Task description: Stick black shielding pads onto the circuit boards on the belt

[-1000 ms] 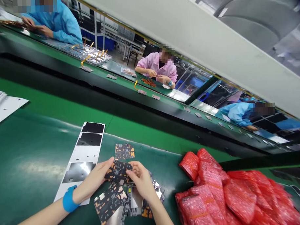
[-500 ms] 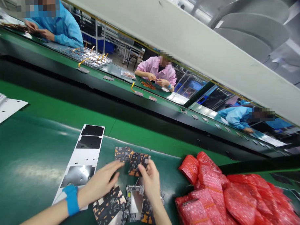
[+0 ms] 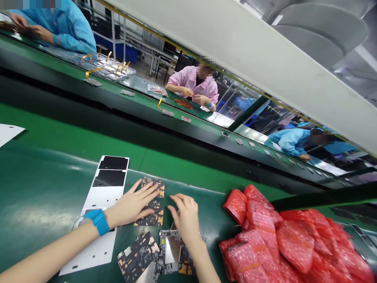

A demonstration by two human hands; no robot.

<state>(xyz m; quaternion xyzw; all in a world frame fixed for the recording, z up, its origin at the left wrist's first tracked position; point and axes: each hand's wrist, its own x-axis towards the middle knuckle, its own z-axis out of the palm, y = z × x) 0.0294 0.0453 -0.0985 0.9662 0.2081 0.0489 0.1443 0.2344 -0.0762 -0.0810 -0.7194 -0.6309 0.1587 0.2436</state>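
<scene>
My left hand point(image 3: 133, 206) lies with fingers spread over two dark circuit boards with orange patches, an upper board point(image 3: 161, 187) and a lower board point(image 3: 152, 219), partly covering both. A blue band circles the left wrist. To their right, my right hand point(image 3: 187, 218) has its fingers apart and slightly curved, with nothing between them. Below the hands lie a larger dark board point(image 3: 139, 254) and a board with a silvery metal plate point(image 3: 172, 250); my right forearm partly hides the boards there. A white backing strip point(image 3: 93, 254) with black film pieces point(image 3: 111, 178) runs beneath my left forearm.
Red bubble-wrap bags point(image 3: 272, 241) are heaped on the right of the green table point(image 3: 29, 196). White sheets point(image 3: 4, 135) lie at the left edge. Beyond a dark rail, small boards point(image 3: 167, 113) sit along a green line, with several co-workers seated behind it.
My right hand has let go of the board it held, which now lies below the other one. My left hand has moved up and right onto both boards. The view has shifted slightly.
</scene>
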